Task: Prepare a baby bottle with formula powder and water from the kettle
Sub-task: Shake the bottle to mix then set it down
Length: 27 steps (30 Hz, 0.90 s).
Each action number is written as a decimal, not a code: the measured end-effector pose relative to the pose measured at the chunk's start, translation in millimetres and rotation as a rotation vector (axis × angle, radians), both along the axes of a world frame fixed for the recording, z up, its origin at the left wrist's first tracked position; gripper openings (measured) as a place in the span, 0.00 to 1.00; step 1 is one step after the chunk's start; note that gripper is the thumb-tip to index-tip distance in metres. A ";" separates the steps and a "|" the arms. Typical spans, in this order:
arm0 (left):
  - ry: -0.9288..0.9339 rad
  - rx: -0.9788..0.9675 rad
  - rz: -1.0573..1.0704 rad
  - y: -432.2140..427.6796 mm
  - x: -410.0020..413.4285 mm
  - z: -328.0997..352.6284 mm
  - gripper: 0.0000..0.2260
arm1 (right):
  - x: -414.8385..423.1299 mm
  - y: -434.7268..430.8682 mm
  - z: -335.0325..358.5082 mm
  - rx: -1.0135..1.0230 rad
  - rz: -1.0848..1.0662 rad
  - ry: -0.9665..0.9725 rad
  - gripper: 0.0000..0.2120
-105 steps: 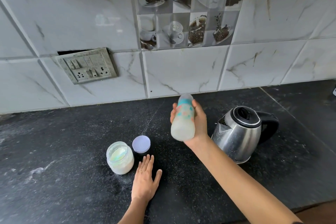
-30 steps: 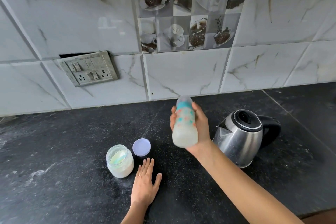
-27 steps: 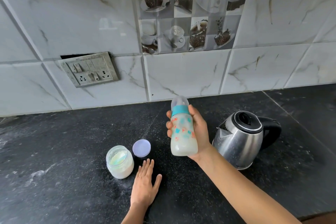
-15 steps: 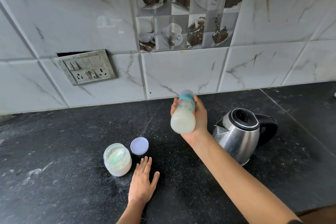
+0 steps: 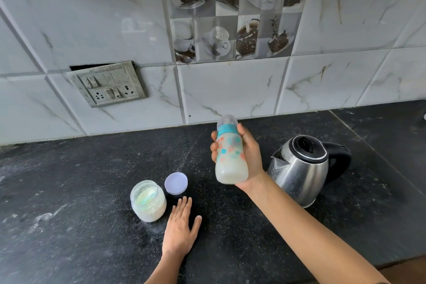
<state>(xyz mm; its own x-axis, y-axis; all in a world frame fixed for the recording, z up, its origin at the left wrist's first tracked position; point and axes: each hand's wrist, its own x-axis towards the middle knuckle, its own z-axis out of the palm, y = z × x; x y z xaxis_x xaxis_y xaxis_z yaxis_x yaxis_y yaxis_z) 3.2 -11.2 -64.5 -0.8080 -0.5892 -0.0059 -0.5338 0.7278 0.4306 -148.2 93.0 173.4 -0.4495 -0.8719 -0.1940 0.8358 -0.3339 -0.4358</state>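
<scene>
Fingers (image 5: 213, 146) wrapping capped, milky baby bottle (image 5: 230, 159)

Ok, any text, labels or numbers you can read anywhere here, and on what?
Nothing can be read.
Bottle: red marks and coloured prints, too blurred to read.
Jar: no label showing.
Lid: plain.
Kettle: no brand showing.
Switch plate: no lettering showing.

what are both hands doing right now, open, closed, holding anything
Left hand: open, flat on the counter, holding nothing.
Right hand: closed around the baby bottle, held up off the counter.
</scene>
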 end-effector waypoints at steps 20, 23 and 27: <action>0.003 0.002 0.014 0.2 -0.2 -3.0 0.39 | -3.8 -10.7 -8.7 0.052 -0.122 -0.214 0.16; 0.012 0.008 0.008 0.0 0.6 -3.3 0.44 | 0.8 -5.4 -15.2 0.066 0.006 -0.091 0.17; 0.006 -0.010 0.016 2.3 -0.1 0.6 0.31 | -8.0 -10.4 -10.2 0.059 -0.140 -0.248 0.17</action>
